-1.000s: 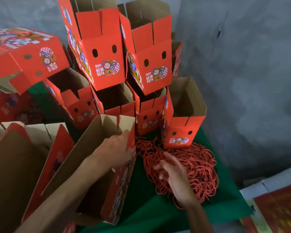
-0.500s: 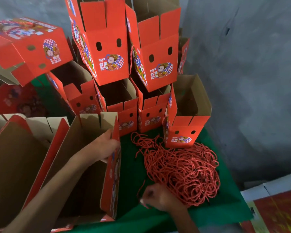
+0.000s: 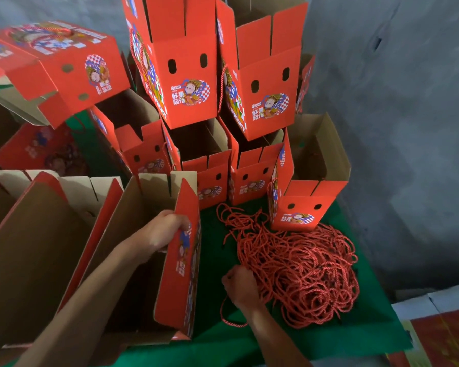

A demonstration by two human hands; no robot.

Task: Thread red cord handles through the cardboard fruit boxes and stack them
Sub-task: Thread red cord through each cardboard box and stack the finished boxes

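An open red cardboard fruit box [image 3: 179, 263] stands at the front left on the green cloth. My left hand [image 3: 162, 231] grips the top edge of its right wall, fingers curled over the rim. A loose heap of red cords [image 3: 300, 271] lies to the right. My right hand [image 3: 240, 286] is closed at the heap's left edge, pinching one red cord [image 3: 228, 319] that loops down below the wrist. Behind, finished red boxes [image 3: 186, 83] with cord handles stand stacked in two tiers.
More open boxes [image 3: 32, 247] crowd the left side. A tilted box [image 3: 53, 67] hangs over the upper left. A single box [image 3: 302, 205] stands at the heap's far edge. A grey wall [image 3: 408, 128] closes the right. Flat printed sheets [image 3: 440, 335] lie at lower right.
My right hand pulled back from the middle of the heap to its near left edge and closed on a cord. The left hand and its box shifted slightly left.
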